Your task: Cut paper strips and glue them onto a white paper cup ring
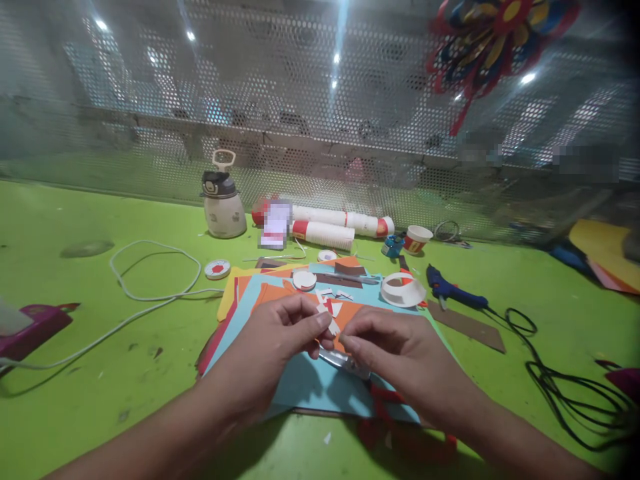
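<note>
A small white paper piece [332, 327] is pinched between the thumb and fingers of my left hand [285, 330]. Close beside it, my right hand [400, 340] has its thumb and fingertips pressed together near the piece's end; what they hold, if anything, is too small to make out. Under my hands lie stacked coloured paper sheets [305, 387], light blue and orange on top. Scissors with red handles [387, 396] rest below my right hand, partly hidden by it. White and red paper scraps [340, 308] lie just beyond my fingertips.
A blue glue gun [457, 291] with a black cord lies right, near a brown cardboard strip [467, 327]. A white paper ring [403, 291] sits on the sheets. Stacked paper cups [323, 235], a phone [275, 223] and a bottle [225, 210] stand behind. A white cable [150, 300] loops left.
</note>
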A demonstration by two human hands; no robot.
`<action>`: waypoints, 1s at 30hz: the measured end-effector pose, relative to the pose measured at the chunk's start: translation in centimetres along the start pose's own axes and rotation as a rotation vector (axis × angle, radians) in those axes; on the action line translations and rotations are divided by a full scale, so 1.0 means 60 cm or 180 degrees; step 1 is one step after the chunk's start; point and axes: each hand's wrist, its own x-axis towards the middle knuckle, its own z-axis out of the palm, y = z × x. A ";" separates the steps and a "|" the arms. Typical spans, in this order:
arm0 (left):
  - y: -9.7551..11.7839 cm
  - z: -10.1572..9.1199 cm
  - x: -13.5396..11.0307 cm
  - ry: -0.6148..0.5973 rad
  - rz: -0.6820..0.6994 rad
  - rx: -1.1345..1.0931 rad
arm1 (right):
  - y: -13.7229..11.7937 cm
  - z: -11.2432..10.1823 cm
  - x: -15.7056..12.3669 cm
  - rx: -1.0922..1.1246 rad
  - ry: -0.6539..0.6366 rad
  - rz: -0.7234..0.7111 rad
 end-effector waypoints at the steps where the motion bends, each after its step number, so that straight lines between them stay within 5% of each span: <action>1: 0.001 0.000 0.000 0.0007 -0.0021 -0.0008 | 0.001 0.001 0.000 0.0042 0.0007 0.0001; 30: -0.001 -0.003 -0.001 -0.0103 -0.0194 -0.0213 | 0.008 0.003 -0.002 0.0130 -0.0093 -0.0254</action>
